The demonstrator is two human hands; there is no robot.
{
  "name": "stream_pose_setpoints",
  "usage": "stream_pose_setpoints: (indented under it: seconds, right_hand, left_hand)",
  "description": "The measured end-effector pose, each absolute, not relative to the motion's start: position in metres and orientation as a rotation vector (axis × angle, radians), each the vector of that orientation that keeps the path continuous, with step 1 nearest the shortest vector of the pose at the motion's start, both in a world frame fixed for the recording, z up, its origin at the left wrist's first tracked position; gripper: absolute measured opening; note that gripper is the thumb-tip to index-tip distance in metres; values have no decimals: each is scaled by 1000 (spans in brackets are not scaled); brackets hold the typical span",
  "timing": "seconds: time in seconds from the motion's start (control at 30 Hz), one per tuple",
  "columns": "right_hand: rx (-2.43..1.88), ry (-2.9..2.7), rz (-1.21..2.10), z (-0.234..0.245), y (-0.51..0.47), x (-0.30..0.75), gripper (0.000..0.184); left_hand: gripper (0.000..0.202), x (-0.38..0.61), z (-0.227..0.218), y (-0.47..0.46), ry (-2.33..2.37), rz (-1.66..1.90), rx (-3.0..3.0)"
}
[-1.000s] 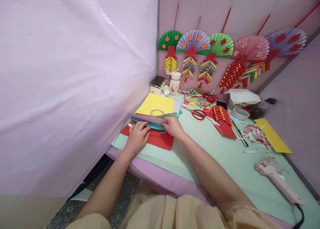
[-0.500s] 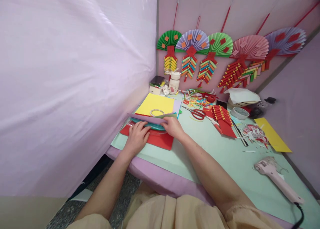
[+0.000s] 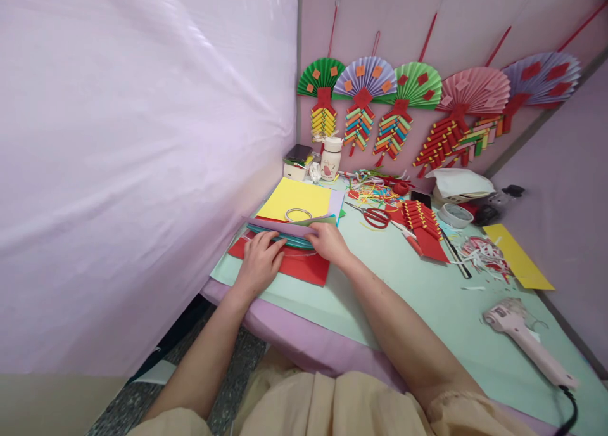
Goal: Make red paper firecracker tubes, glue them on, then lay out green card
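Observation:
Near the table's left front edge lies a stack of coloured paper; a yellow sheet [image 3: 297, 196] is on top toward the back. The front edges of the lilac paper [image 3: 285, 225] are lifted, and my right hand [image 3: 329, 241] pinches them at their right end. Below that raised edge, several teal sheets [image 3: 297, 241] show their layered front edges. My left hand [image 3: 260, 263] rests at the front left, fingers apart, fingertips against the teal sheets. Red paper [image 3: 304, 269] lies beneath. A silver ring [image 3: 298, 215] sits on the stack behind the lifted edge.
Red-handled scissors [image 3: 376, 218] lie right of the stack, with red paper firecrackers [image 3: 420, 219] beyond. A hot glue gun [image 3: 527, 341] is at the front right. A white bottle [image 3: 331, 159] stands at the back. Paper fans [image 3: 418, 84] hang on the wall. Lilac cloth [image 3: 142, 170] borders the left.
Both hands stay in nearly the same place. The teal sheets' edges by my left fingertips look slightly more separated than before.

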State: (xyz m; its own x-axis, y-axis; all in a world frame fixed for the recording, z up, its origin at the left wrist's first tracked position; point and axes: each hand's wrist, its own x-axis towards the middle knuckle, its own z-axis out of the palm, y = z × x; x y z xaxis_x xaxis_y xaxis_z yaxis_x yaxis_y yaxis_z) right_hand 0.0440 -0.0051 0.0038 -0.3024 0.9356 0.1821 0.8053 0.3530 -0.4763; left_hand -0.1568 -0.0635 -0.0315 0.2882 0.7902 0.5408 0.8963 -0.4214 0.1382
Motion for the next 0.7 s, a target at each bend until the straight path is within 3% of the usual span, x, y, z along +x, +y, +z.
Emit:
stream_pose_setpoints:
  seconds: [0.7]
  right_hand:
    - [-1308, -2304, 595, 11, -14, 48, 21]
  left_hand:
    - [23, -158, -30, -64, -1567, -920, -2360]
